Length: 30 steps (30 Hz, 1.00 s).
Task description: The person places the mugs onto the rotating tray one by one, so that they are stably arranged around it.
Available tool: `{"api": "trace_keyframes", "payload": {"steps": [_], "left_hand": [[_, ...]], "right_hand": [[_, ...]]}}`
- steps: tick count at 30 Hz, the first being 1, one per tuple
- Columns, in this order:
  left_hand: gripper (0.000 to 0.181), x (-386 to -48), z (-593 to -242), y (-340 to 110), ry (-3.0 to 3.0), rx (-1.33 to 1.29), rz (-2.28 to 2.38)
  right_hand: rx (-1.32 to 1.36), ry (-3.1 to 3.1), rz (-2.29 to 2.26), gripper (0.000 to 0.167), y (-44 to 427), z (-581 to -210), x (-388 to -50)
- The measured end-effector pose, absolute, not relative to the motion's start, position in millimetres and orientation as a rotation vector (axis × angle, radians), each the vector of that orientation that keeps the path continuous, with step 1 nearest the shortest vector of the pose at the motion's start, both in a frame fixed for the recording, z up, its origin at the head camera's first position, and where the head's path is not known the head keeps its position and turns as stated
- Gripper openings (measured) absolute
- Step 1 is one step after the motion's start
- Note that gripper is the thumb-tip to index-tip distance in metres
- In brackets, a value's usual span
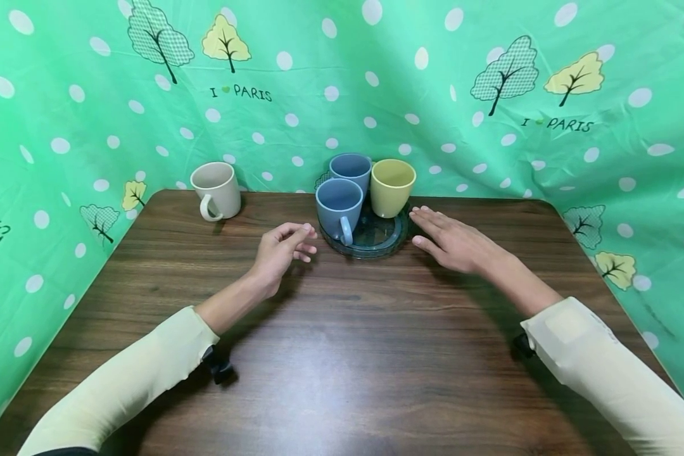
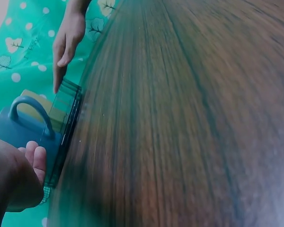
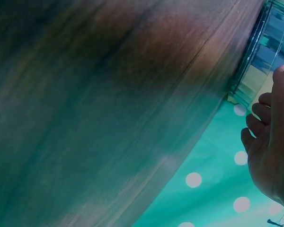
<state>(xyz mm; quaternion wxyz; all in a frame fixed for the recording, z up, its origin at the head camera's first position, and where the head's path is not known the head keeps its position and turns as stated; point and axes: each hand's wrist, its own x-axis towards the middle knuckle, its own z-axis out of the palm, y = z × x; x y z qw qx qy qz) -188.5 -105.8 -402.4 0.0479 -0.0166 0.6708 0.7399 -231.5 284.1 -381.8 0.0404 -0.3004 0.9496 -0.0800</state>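
A round clear glass tray (image 1: 370,250) near the table's back edge holds two blue mugs, one in front (image 1: 336,202) and one behind (image 1: 350,166), and a yellow cup (image 1: 392,187). My left hand (image 1: 279,253) is just left of the tray, fingers loosely bent and holding nothing. At the tray's right side is my right hand (image 1: 456,240), fingers extended, with its fingertips by the rim; whether they touch it I cannot tell. The left wrist view shows the front blue mug (image 2: 26,127) with its handle, beside my left hand (image 2: 23,175).
A white mug (image 1: 219,190) stands upright at the back left of the brown wooden table (image 1: 330,354), its handle toward the front. A green dotted cloth (image 1: 376,82) hangs behind the table and along its sides.
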Motion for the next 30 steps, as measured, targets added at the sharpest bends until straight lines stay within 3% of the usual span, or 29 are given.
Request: {"api": "trace_keyframes", "payload": {"steps": [30], "left_hand": [[0.033, -196, -396, -158, 2.114, -0.126, 2.296]], "right_hand": [[-0.924, 2.840, -0.223, 0.069, 286, -386, -235]]}}
